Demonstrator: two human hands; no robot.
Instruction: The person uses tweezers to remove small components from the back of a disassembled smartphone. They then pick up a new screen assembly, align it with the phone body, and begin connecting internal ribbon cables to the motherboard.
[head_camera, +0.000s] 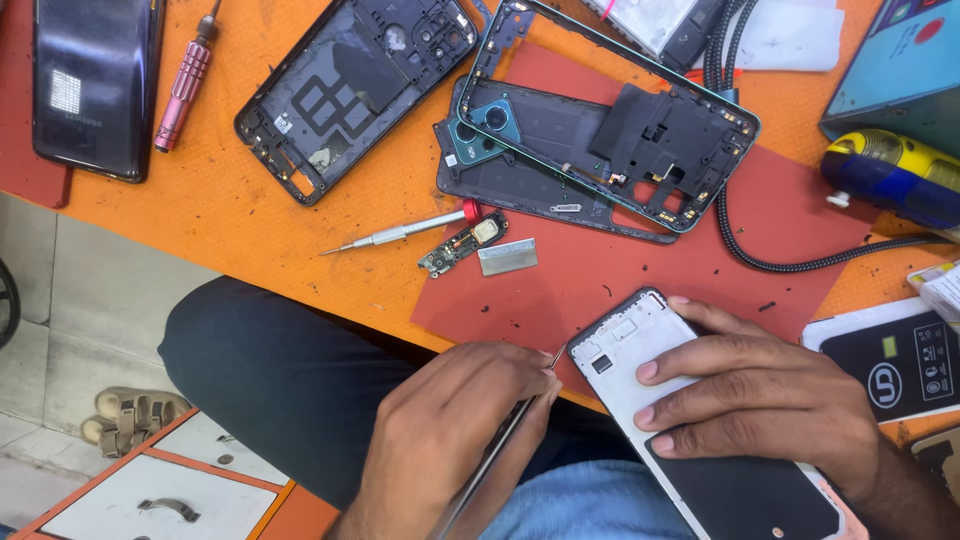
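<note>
Near edge of the orange table: my right hand lies flat, fingers spread, pinning the opened phone by its rim, while my left hand is closed around thin metal tweezers, tips at the phone's far-left corner. The phone is probably light, stiff, thin and fragile, so I judge its edges the safest hold.

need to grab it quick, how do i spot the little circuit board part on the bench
Find the red mat on the orange bench. At its upper left edge lies the small circuit board, between a red-capped screwdriver and a silver blade; it alone is dark with a square component.
</note>
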